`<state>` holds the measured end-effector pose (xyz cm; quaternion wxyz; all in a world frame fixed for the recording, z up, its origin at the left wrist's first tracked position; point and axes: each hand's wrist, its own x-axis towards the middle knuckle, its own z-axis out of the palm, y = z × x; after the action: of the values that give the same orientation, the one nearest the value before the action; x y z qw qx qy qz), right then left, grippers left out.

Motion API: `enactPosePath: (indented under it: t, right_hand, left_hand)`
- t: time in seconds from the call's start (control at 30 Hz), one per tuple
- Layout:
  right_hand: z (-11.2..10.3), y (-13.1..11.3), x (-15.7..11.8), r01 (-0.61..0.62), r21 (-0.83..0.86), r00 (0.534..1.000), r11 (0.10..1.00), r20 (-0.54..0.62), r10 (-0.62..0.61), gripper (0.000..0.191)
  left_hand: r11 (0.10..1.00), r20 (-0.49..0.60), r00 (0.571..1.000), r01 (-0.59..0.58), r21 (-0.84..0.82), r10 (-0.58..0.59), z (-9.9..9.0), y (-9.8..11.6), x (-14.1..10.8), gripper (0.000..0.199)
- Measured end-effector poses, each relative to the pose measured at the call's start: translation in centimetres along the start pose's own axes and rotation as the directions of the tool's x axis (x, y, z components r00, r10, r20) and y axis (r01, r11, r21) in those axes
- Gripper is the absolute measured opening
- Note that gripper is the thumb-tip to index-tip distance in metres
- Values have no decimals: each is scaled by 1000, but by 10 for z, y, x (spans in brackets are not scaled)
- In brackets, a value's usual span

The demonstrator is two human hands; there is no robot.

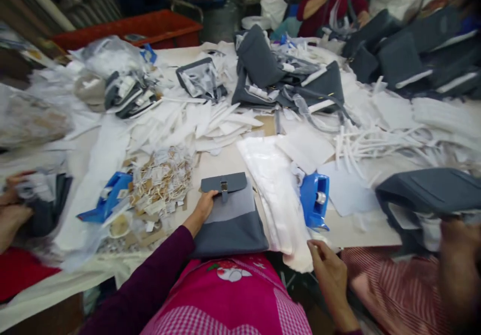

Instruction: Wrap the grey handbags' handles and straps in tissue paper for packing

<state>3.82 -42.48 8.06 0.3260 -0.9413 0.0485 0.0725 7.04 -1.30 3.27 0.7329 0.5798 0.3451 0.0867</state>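
Note:
A grey bag (231, 215) with a flap and a metal clasp lies flat at the table's near edge, in front of me. My left hand (205, 206) rests on its upper left corner, fingers on the flap's edge. My right hand (326, 265) hovers below the table's edge with its fingers loosely curled, holding nothing, close to a white cloth bag (280, 200) that hangs over the edge beside the grey bag.
A blue tape dispenser (314, 199) stands right of the white cloth; another blue tool (107, 201) and a heap of paper tags (161, 180) lie left. More grey bags (285, 77) and white strips (361, 142) cover the table. Other people's hands (11, 210) work at both sides.

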Motion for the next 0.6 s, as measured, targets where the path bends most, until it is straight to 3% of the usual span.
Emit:
enactPosePath:
  t: [0.07,0.13,0.2,0.3,0.47,0.6]
  right_hand:
    - [7,-55,20,285,116,958,952,10,-288,29]
    - [20,-107,37,490,199,859,849,53,-509,22]
    - [40,-151,52,613,233,755,755,109,-647,19]
    - [78,-199,68,756,155,604,636,210,-769,40]
    - [144,-235,85,908,-6,388,419,387,-836,70]
    - [171,-234,102,930,7,313,367,507,-803,67]
  left_hand:
    - [1000,-2,1000,-18,6,18,-3,-2,-1,23]
    - [999,18,999,-35,11,34,-5,-3,-3,25]
    - [998,45,998,-50,25,49,-6,-2,-5,27]
    - [995,92,994,-73,68,67,-8,-1,-7,27]
    - [984,169,980,-126,126,104,-15,0,-8,24]
    - [975,242,959,-181,126,147,-21,-4,-6,21]
